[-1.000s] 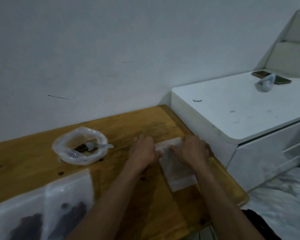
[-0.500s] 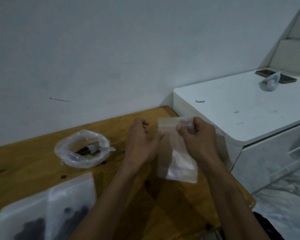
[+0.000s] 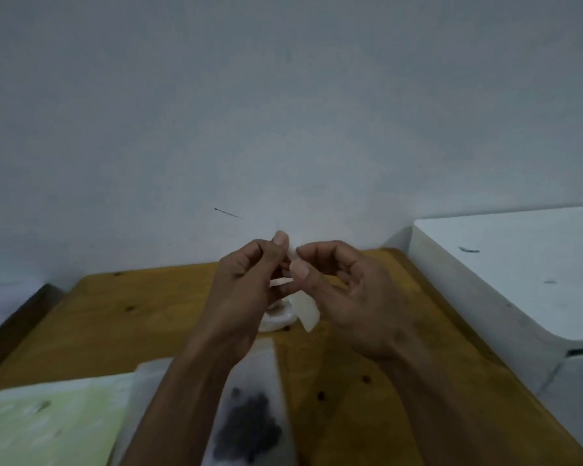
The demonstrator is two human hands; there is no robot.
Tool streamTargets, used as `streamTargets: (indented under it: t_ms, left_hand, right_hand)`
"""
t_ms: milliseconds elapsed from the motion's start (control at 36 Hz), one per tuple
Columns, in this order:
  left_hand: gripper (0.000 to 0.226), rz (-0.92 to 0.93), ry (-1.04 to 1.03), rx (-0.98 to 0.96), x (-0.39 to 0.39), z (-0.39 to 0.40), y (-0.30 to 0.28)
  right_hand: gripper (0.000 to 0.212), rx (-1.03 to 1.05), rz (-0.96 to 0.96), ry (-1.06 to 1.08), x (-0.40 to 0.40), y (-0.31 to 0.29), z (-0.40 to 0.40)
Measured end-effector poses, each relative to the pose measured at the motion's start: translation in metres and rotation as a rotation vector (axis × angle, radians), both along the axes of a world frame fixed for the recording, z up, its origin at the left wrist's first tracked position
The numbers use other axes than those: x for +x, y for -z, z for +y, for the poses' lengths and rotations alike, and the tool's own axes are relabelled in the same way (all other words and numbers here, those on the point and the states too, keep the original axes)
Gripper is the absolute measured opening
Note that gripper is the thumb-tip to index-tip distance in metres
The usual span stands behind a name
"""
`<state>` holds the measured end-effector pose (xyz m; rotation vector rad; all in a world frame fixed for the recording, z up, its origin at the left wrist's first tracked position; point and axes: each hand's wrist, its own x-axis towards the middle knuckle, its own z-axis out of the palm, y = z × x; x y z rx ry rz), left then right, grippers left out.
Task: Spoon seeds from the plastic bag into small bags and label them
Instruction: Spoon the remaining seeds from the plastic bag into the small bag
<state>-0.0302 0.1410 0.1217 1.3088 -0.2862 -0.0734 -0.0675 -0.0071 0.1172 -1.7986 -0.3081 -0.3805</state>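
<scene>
- At the lower left of the frame lies a pale green sheet (image 3: 48, 428), blurred; we cannot tell what it is, though a forearm brushing across it could push it off the wooden table (image 3: 122, 317).
- Just right of it, at the bottom centre, a filled small bag (image 3: 253, 415) with dark seeds (image 3: 249, 432) rests under our left forearm; dragging that arm could shift or spill it.
- Our left hand (image 3: 246, 287), at the centre, pinches one side of the empty small bag (image 3: 305, 307) between thumb and fingers, held up above the table.
- Behind the hands, the plastic bag (image 3: 278, 319) of seeds is mostly hidden; opening the small bag with a sudden jerk could knock it and scatter seeds.
- Our right hand (image 3: 344, 290) pinches the other side; thin film may slip or tear if we pull unevenly.
- At the right edge stands a white cabinet (image 3: 505, 274), well apart.
</scene>
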Motion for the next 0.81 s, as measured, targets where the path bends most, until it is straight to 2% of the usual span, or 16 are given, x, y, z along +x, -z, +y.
streamTargets:
  t_ms: [83, 167, 306, 472, 611, 722, 806]
  left_hand:
    - [0.041, -0.069, -0.028, 0.019, -0.006, 0.024, -0.002]
    - [0.033, -0.149, -0.082, 0.082, -0.01, 0.045, -0.003]
    - [0.035, -0.226, -0.163, 0.19, -0.012, 0.075, -0.005]
    - [0.027, -0.248, -0.285, 0.375, -0.01, 0.084, -0.001]
    - [0.046, -0.222, -0.361, 0.518, -0.007, 0.08, -0.001]
    - [0.04, -0.267, -0.365, 0.621, -0.005, 0.08, 0.001]
    - [0.035, -0.316, -0.396, 0.748, -0.001, 0.081, 0.002]
  right_hand:
    - [0.047, 0.007, -0.001, -0.019, 0.005, -0.007, 0.022]
    - [0.034, 0.01, 0.009, -0.045, 0.01, -0.011, 0.041]
    - [0.012, -0.079, -0.038, -0.057, 0.013, -0.016, 0.061]
    - [0.011, -0.231, -0.16, 0.173, 0.021, -0.005, 0.085]
    - [0.009, -0.24, -0.19, 0.138, 0.022, 0.006, 0.097]
    - [0.013, -0.198, -0.185, 0.179, 0.026, 0.011, 0.097]
    - [0.014, -0.253, -0.177, 0.259, 0.029, 0.016, 0.101]
